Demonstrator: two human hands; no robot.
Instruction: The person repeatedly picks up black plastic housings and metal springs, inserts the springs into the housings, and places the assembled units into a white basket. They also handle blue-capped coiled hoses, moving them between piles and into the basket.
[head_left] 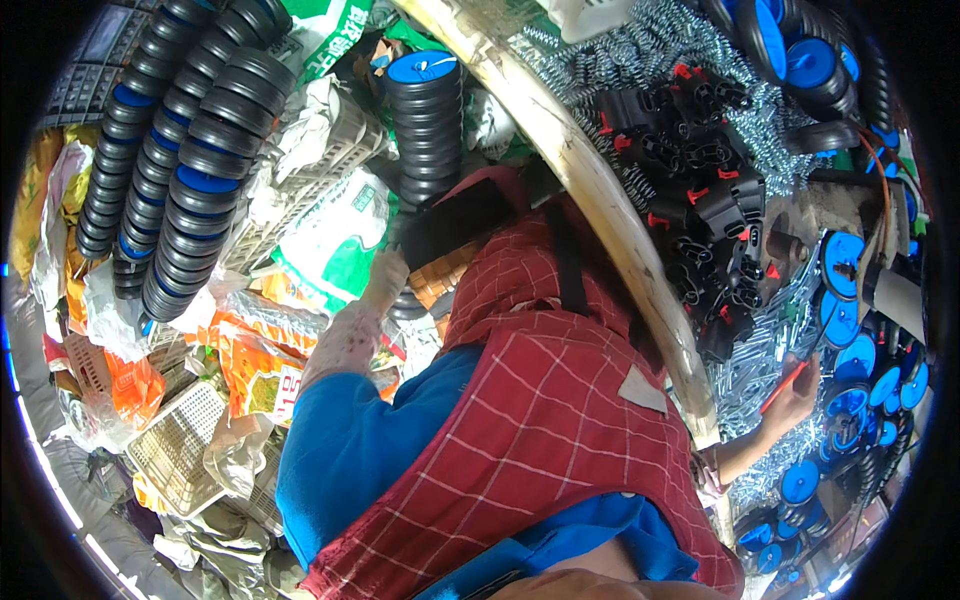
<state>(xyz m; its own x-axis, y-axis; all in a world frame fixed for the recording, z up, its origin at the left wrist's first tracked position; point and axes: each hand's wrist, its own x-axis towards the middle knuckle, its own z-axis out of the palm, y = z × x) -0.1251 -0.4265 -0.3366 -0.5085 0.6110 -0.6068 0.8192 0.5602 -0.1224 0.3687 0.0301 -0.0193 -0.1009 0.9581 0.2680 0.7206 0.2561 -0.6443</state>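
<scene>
My right hand [793, 402] reaches out over the metal parts on the right. Its fingers are closed on a thin red stick-like piece [784, 387], whose kind I cannot make out. Beneath and around it lie many long silver screws or pins [765, 440]. On the other side, my left hand [385, 277] is beside a dark, block-like thing [455, 222] and a green-and-white plastic sack [335, 240]. The left fingers are partly hidden, so a grip does not show.
A pale wooden pole [590, 175] curves between me and a pile of black plastic parts with red tabs [715, 200]. Metal springs [590, 75] lie behind. Stacked black wheels [205, 200] stand left, above a cream basket [180, 450]. Blue-centred wheels [855, 355] crowd the right.
</scene>
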